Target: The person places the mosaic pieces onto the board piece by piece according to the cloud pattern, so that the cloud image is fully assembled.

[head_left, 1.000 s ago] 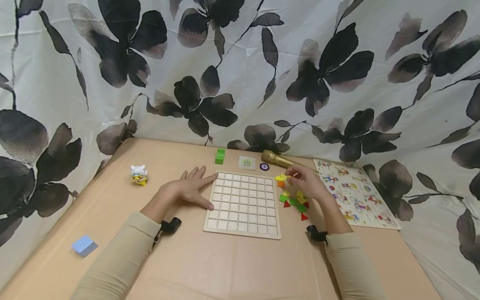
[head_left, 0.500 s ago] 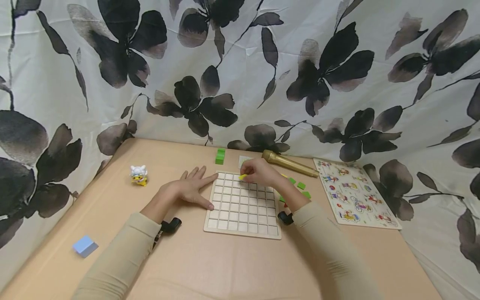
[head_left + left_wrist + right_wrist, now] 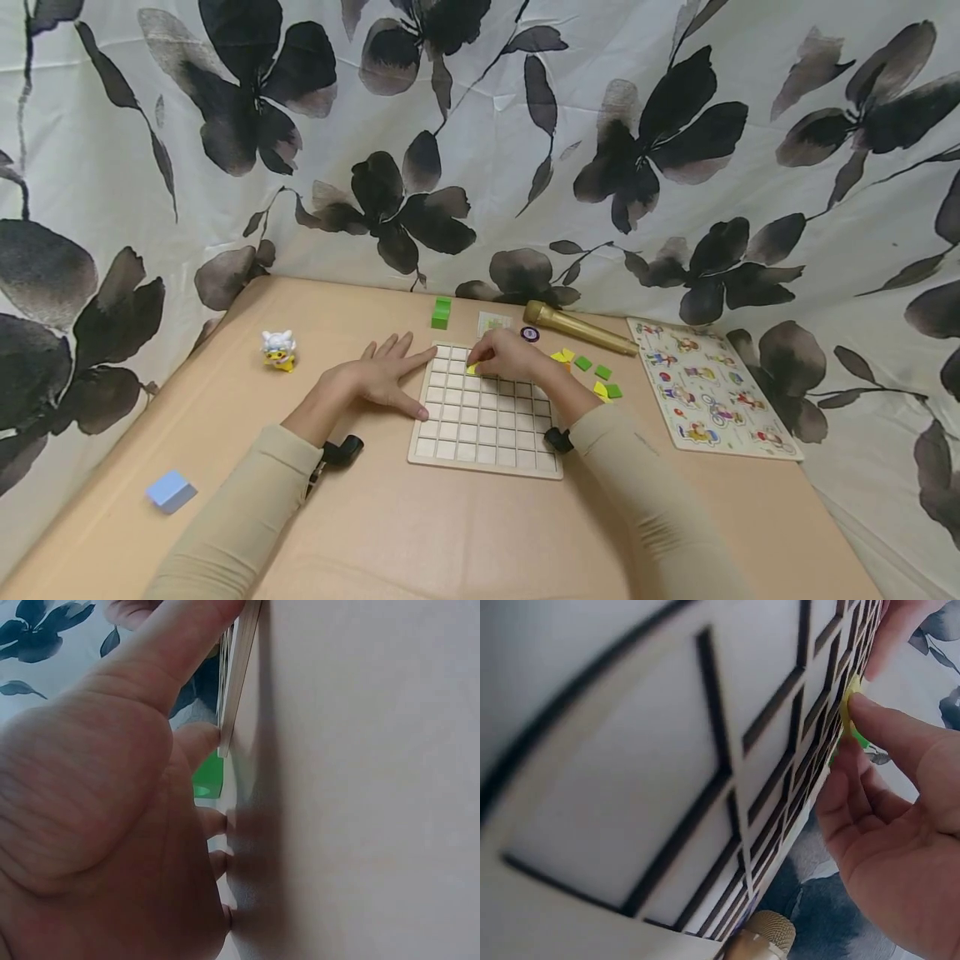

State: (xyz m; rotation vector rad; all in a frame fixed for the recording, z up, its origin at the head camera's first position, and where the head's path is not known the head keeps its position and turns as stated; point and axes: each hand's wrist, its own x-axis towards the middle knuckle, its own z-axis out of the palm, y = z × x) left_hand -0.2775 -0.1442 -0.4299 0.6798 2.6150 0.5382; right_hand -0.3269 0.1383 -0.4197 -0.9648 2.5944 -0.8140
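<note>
A wooden grid board point(image 3: 480, 435) lies flat on the table, ruled into square cells. Between thumb and fingers, my right hand point(image 3: 510, 357) pinches a small yellow tile point(image 3: 471, 368) over the board's upper part; in the right wrist view the yellow tile point(image 3: 847, 705) is right at the grid surface. With fingers spread, my left hand point(image 3: 375, 385) rests on the table, its thumb and index fingertip at the board's left edge. Loose yellow tiles point(image 3: 601, 390) and green tiles point(image 3: 602, 372) lie right of the board, partly hidden by the right forearm.
Behind the board are a green block point(image 3: 441, 313), a patterned card point(image 3: 493, 323), a dark round token point(image 3: 529, 334) and a gold microphone point(image 3: 581, 327). A picture board point(image 3: 712, 387) lies at the right. At the left stand a small figurine point(image 3: 278, 350) and a blue block point(image 3: 171, 492).
From the loose tiles at the right, my right hand has moved left over the grid board with a yellow tile, then slightly farther left and down. The left hand has stayed put.
</note>
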